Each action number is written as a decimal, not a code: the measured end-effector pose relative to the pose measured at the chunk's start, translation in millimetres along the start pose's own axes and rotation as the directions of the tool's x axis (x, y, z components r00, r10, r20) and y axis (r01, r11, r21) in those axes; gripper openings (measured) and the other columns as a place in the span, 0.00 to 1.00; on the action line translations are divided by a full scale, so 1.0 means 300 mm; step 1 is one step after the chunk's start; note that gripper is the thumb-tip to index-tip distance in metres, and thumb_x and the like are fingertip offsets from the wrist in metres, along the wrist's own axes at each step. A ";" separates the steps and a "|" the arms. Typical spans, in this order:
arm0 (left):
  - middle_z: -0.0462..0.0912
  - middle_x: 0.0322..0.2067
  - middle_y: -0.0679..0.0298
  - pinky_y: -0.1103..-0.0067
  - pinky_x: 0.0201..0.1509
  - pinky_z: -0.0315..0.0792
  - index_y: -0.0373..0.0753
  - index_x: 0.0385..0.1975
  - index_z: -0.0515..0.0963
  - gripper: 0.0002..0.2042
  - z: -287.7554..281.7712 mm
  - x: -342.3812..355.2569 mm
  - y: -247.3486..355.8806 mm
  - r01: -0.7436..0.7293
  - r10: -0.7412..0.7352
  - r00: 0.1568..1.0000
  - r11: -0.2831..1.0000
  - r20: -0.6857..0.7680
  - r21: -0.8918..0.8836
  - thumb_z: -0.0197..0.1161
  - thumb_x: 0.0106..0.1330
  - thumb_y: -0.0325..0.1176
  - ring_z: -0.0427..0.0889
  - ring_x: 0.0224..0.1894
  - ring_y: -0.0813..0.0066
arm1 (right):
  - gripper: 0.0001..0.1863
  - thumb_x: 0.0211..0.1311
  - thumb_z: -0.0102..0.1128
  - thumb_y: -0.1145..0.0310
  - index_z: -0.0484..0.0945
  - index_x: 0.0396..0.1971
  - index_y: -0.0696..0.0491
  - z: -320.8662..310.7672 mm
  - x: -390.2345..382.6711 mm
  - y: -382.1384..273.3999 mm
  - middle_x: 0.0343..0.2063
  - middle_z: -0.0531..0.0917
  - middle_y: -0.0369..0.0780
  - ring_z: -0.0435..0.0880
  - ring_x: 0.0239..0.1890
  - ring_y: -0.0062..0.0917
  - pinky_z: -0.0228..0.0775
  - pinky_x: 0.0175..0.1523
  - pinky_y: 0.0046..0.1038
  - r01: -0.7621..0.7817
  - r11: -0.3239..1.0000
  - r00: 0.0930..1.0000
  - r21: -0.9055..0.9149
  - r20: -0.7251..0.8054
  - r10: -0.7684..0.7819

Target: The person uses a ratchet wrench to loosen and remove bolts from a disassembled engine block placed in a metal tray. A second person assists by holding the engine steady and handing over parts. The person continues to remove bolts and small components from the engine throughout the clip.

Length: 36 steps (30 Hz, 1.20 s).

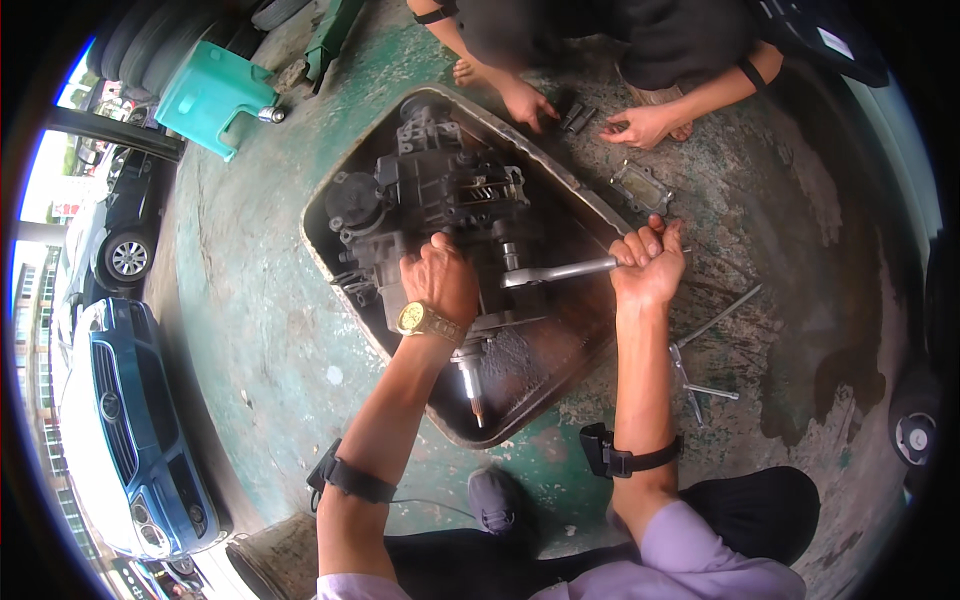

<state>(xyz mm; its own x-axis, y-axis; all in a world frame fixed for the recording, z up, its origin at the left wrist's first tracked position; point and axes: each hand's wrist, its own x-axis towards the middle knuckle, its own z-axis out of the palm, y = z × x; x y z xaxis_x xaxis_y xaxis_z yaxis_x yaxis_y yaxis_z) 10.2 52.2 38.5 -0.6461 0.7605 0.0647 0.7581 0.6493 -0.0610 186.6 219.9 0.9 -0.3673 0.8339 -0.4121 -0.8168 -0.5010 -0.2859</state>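
A dark, greasy gearbox (412,185) lies in a shallow metal tray (575,345) on the floor, its shaft (470,385) pointing toward me. My left hand (440,282), with a gold watch at the wrist, is closed over the housing's near side; its fingertips are mostly hidden. Closed round the handle end of a ratchet wrench (570,271) is my right hand (650,265). The wrench lies roughly level across the gearbox's right side, and a socket (511,252) shows at its head.
Across the tray a co-worker squats, hands (645,126) near a small dark part (575,117). A metal frame-like cover (641,187) and a bar-type wrench (700,387) lie right of the tray. A green stool (205,98) and parked blue car (145,420) are at left.
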 end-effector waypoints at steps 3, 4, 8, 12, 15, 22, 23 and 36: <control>0.83 0.30 0.53 0.65 0.50 0.67 0.34 0.38 0.73 0.13 -0.011 0.004 0.000 0.050 -0.049 0.999 0.997 0.024 -0.062 0.60 0.65 0.39 0.84 0.32 0.54 | 0.25 0.78 0.36 0.48 0.73 0.30 0.51 -0.019 0.032 0.018 0.10 0.59 0.27 0.53 0.12 0.15 0.49 0.21 0.21 -0.079 0.995 0.990 0.068 -0.115 0.086; 0.83 0.30 0.53 0.65 0.50 0.67 0.34 0.38 0.73 0.14 -0.013 0.006 0.000 0.064 -0.062 0.998 0.995 0.032 -0.073 0.60 0.65 0.41 0.84 0.32 0.54 | 0.25 0.77 0.36 0.48 0.73 0.29 0.51 -0.025 0.040 0.024 0.10 0.59 0.27 0.53 0.12 0.15 0.49 0.21 0.21 -0.083 0.994 0.987 0.078 -0.132 0.092; 0.82 0.30 0.54 0.65 0.49 0.68 0.34 0.37 0.73 0.10 -0.005 0.010 -0.006 0.041 -0.041 0.999 0.999 0.028 -0.028 0.59 0.63 0.35 0.85 0.31 0.57 | 0.26 0.77 0.35 0.47 0.73 0.29 0.51 -0.047 0.060 0.038 0.10 0.59 0.27 0.53 0.12 0.15 0.47 0.21 0.20 -0.085 0.990 0.977 0.109 -0.187 0.105; 0.82 0.29 0.55 0.66 0.47 0.69 0.34 0.37 0.73 0.08 0.022 0.002 -0.019 -0.066 0.062 0.997 0.994 0.050 0.093 0.58 0.60 0.29 0.85 0.30 0.60 | 0.26 0.78 0.34 0.48 0.73 0.29 0.51 -0.070 0.061 0.047 0.10 0.59 0.27 0.53 0.11 0.15 0.47 0.21 0.21 -0.076 0.987 0.967 0.141 -0.232 0.107; 0.82 0.29 0.54 0.66 0.46 0.70 0.34 0.37 0.73 0.08 0.040 0.004 -0.022 -0.109 0.100 0.992 0.985 0.075 0.135 0.57 0.59 0.28 0.85 0.29 0.61 | 0.26 0.78 0.33 0.49 0.73 0.28 0.51 -0.078 0.066 0.054 0.10 0.59 0.27 0.53 0.11 0.15 0.47 0.20 0.20 -0.085 0.978 0.937 0.190 -0.317 0.144; 0.82 0.30 0.53 0.67 0.49 0.70 0.34 0.37 0.73 0.11 0.020 0.001 -0.024 -0.086 0.085 0.996 0.994 0.017 0.069 0.59 0.64 0.36 0.85 0.30 0.58 | 0.26 0.78 0.32 0.50 0.72 0.27 0.50 -0.048 0.121 0.048 0.10 0.60 0.27 0.54 0.11 0.15 0.47 0.19 0.19 -0.083 0.994 0.962 0.077 -0.253 0.100; 0.82 0.30 0.53 0.67 0.50 0.69 0.33 0.38 0.73 0.13 0.015 -0.001 -0.024 -0.050 0.049 0.998 0.998 0.027 0.038 0.59 0.65 0.38 0.85 0.31 0.57 | 0.26 0.78 0.32 0.50 0.72 0.27 0.50 -0.040 0.133 0.046 0.10 0.60 0.27 0.54 0.11 0.15 0.48 0.18 0.19 -0.086 0.994 0.967 0.067 -0.233 0.099; 0.81 0.33 0.57 0.64 0.51 0.68 0.33 0.39 0.76 0.10 -0.015 0.006 0.016 -0.092 0.051 0.978 0.975 0.202 0.201 0.58 0.59 0.27 0.84 0.35 0.63 | 0.23 0.78 0.34 0.51 0.72 0.28 0.50 -0.043 0.149 0.070 0.10 0.59 0.26 0.53 0.11 0.14 0.47 0.18 0.18 -0.022 0.999 0.992 0.033 -0.124 0.026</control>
<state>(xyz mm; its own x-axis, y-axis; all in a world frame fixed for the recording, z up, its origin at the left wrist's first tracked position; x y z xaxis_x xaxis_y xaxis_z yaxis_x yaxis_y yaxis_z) 13.1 56.6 42.8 -0.6113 0.7787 -0.1412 0.7811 0.5651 -0.2656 158.7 243.5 -34.7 -0.3301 0.7857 -0.5232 -0.8231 -0.5109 -0.2479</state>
